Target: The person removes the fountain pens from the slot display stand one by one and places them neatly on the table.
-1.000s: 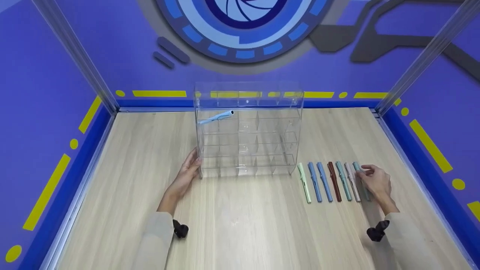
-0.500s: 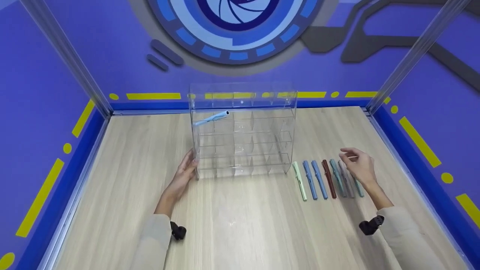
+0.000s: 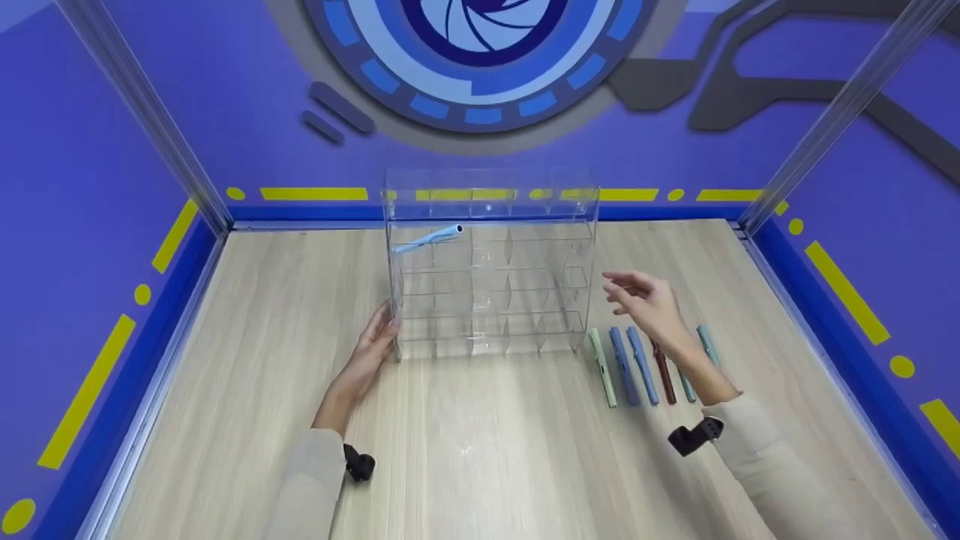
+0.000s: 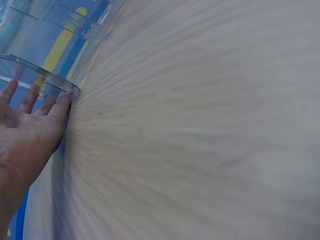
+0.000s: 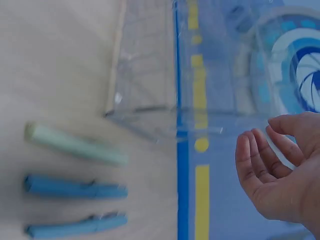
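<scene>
A clear acrylic rack [image 3: 491,341] with several compartments stands upright on the table. A light blue pen [image 3: 429,238] lies slantwise in an upper left compartment. My left hand [image 3: 371,345] rests against the rack's left side; in the left wrist view its fingers [image 4: 59,107] are fairly straight on the clear side panel. My right hand [image 3: 646,300] hovers just right of the rack, apart from it. In the right wrist view its fingers [image 5: 248,162] are loosely bent and hold nothing.
A row of pens lies right of the rack: pale green [image 3: 602,367], two blue pens [image 3: 624,367], a brown pen [image 3: 664,379] and teal ones [image 3: 707,343]. My right forearm covers part of the row. Blue printed walls [image 3: 480,165] enclose the wooden table [image 3: 465,465].
My right hand has left the rightmost teal pen, risen and moved left over the row toward the rack. My left hand has stayed at the rack's side. The pens look unmoved.
</scene>
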The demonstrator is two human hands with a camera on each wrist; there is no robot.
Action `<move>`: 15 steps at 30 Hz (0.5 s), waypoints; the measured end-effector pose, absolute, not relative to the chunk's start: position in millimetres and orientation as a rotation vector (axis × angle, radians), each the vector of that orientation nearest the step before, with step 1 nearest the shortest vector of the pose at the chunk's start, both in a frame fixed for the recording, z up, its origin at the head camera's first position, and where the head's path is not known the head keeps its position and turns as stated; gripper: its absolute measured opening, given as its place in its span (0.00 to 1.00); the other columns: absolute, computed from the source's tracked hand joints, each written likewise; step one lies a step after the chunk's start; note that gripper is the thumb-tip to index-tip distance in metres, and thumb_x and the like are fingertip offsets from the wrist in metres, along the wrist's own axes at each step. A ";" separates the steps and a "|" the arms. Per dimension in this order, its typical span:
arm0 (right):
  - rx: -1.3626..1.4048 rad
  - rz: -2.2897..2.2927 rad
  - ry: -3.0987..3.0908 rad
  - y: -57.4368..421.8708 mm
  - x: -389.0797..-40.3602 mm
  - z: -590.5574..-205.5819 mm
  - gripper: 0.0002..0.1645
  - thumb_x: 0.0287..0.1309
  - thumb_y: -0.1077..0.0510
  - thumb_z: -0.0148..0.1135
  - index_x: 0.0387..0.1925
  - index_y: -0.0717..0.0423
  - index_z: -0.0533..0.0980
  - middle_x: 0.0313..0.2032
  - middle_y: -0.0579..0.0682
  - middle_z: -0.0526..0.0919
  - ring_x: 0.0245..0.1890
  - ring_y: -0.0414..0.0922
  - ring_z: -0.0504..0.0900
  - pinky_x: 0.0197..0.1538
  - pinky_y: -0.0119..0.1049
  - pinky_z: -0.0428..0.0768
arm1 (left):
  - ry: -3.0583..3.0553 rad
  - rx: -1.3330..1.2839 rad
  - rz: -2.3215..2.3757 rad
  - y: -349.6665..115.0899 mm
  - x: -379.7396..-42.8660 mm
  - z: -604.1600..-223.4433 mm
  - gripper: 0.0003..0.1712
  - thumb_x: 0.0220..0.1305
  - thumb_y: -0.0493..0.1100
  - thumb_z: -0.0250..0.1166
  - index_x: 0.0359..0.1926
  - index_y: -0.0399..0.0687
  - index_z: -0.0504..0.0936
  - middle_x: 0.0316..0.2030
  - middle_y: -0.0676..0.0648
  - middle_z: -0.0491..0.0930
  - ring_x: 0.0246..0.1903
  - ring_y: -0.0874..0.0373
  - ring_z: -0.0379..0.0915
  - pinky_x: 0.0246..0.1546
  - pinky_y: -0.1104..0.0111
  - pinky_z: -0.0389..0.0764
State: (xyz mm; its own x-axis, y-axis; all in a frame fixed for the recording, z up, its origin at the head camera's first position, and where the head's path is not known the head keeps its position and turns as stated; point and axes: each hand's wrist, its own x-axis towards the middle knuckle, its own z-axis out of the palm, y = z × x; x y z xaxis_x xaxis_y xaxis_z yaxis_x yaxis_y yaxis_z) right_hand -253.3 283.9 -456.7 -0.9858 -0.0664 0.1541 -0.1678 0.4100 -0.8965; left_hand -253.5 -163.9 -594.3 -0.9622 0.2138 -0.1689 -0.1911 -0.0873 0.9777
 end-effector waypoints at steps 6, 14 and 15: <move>0.390 1.791 -2.421 237.5 -271.9 -446.7 0.15 0.70 0.65 0.62 0.55 0.68 0.80 0.38 0.47 0.88 0.35 0.36 0.87 0.37 0.27 0.87 | 1.906 0.009 2.153 -164.4 -256.4 -594.2 0.41 0.79 0.58 0.52 0.83 0.61 0.44 0.83 0.46 0.37 0.82 0.44 0.35 0.81 0.48 0.50; 0.470 2.064 -2.268 170.9 -287.2 -442.2 0.19 0.68 0.68 0.62 0.59 0.69 0.78 0.50 0.62 0.87 0.36 0.39 0.88 0.40 0.35 0.90 | 1.883 -0.004 2.141 -165.4 -253.7 -595.2 0.42 0.78 0.59 0.54 0.83 0.63 0.44 0.83 0.48 0.37 0.82 0.47 0.36 0.82 0.51 0.50; 0.466 2.097 -2.252 164.0 -289.0 -442.6 0.20 0.68 0.68 0.63 0.60 0.69 0.78 0.52 0.61 0.86 0.37 0.39 0.89 0.41 0.36 0.90 | 1.886 -0.001 2.135 -165.6 -254.0 -595.3 0.42 0.78 0.58 0.54 0.83 0.63 0.44 0.83 0.48 0.37 0.82 0.47 0.36 0.82 0.51 0.50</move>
